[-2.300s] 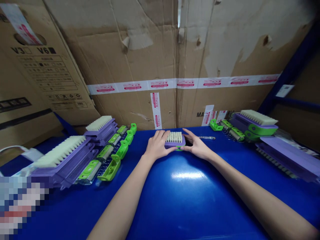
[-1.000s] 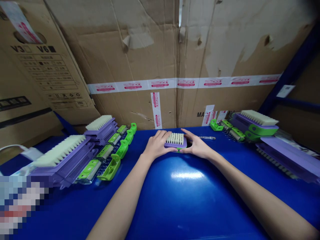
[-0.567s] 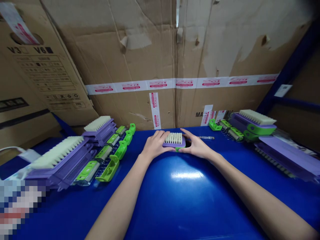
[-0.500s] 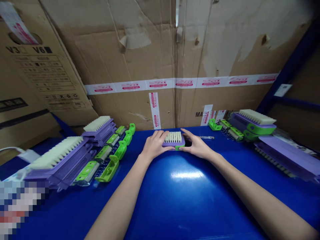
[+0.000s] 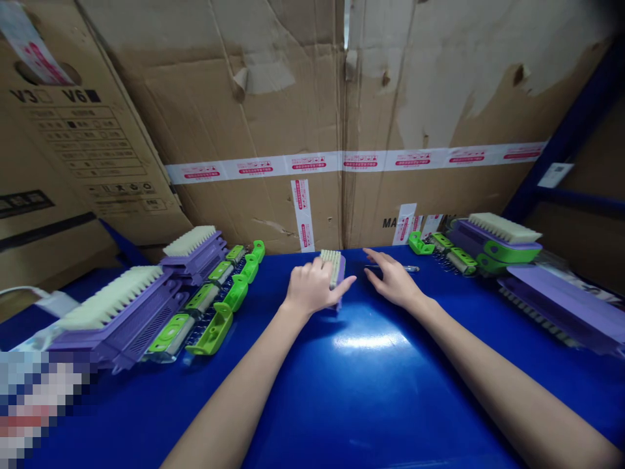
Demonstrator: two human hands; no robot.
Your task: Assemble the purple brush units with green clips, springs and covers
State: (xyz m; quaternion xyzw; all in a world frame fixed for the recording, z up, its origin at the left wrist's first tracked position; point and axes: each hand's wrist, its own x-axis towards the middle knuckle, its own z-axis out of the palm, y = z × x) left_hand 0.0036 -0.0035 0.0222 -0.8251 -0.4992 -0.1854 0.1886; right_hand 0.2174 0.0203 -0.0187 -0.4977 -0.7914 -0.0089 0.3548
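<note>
My left hand [image 5: 315, 284] is closed around a purple brush [image 5: 340, 267] with cream bristles, tilted on its side near the back middle of the blue table. The fingers hide much of the brush. To the right of it, my right hand [image 5: 392, 278] is apart from the brush, its fingers spread and nothing held. Just behind those fingers lies a thin clear pen-like item [image 5: 411, 268], partly hidden by the hand.
On the left stand purple brushes [image 5: 114, 306], metal-and-green pieces [image 5: 170, 335] and green end caps [image 5: 212, 332] in rows. At the right are stacked brushes [image 5: 508, 244] and a purple brush lying bristles down [image 5: 566, 306]. Cardboard [image 5: 254, 124] walls off the back.
My right hand has let go of the brush and moved slightly right. My left hand has turned the brush from lying crosswise, bristles up, to a tilted, lengthwise position.
</note>
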